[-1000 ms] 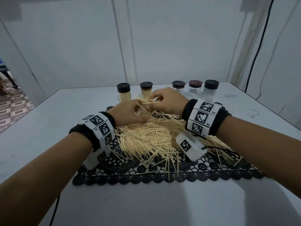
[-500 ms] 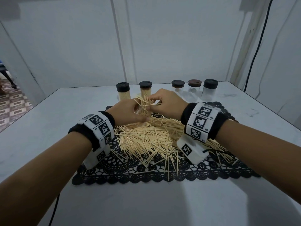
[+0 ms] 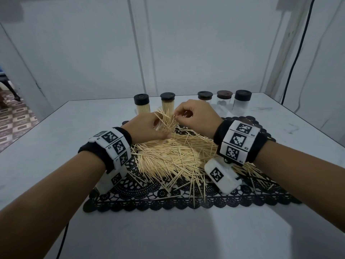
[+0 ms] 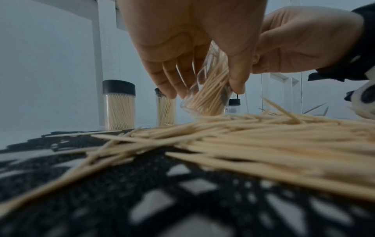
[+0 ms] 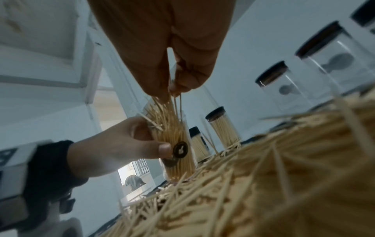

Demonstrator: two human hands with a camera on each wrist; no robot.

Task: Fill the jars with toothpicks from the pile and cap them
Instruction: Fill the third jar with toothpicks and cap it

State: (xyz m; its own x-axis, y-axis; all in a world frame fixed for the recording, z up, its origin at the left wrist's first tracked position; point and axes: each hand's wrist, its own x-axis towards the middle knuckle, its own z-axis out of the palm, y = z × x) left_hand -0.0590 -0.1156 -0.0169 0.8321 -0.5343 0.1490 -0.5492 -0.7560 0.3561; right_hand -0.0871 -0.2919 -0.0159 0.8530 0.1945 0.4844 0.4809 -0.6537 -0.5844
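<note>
Gripping tilted clear jar [image 4: 205, 96], left hand [image 3: 147, 128], right hand [image 3: 196, 116] pinching toothpicks [image 5: 172, 102]

Pale grey-white panelled walls [image 3: 104, 53] on three sides, vertical seams. White counter [image 3: 56, 131], glossy, dim even light. Black cable [image 3: 296, 58] hanging down right wall. Doorway at far left, patterned tiled floor [image 3: 13, 120] beyond.

The toothpick pile [image 3: 173, 156] lies on the lace mat [image 3: 149, 200], a row of capped jars [image 3: 141, 103] behind it — the open jar [image 4: 205, 96] between both hands, above the pile's far edge.
</note>
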